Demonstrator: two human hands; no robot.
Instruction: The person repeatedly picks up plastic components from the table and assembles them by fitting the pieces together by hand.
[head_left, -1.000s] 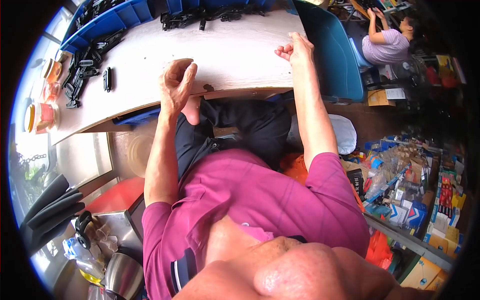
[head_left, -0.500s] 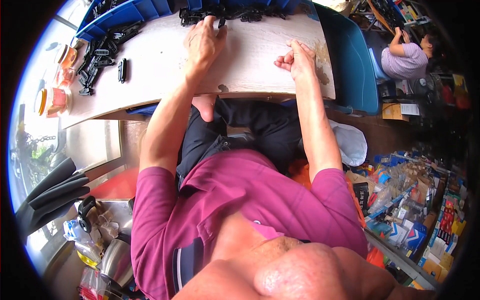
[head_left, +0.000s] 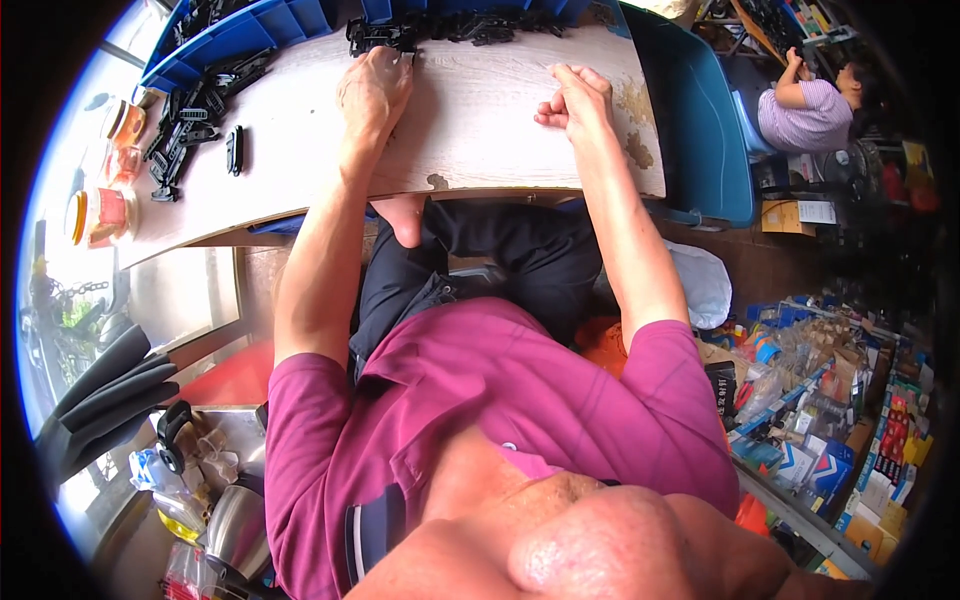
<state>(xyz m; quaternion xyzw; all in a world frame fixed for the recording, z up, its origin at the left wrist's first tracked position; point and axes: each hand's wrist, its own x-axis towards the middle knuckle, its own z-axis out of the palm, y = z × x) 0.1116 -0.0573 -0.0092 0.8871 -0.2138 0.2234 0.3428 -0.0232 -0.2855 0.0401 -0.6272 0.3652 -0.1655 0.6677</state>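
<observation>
Tabletop [head_left: 480,150], near to far: lone black piece [head_left: 235,150] lying by itself on the left, loose black heap [head_left: 195,125] just beyond it. Right hand [head_left: 580,98] over bare board, fingers half curled, thumb near index; can't tell if it's pinching anything. Left hand [head_left: 375,92] farther up, fingers bent at the left end of the black parts row [head_left: 490,27]; tips hidden, grip unclear. Row sits against blue bins [head_left: 265,38].

The left hand [head_left: 375,98] is at black parts [head_left: 383,36], upper left of centre. The right hand [head_left: 582,102], upper right of centre, curls over a pale tabletop [head_left: 480,130].
</observation>
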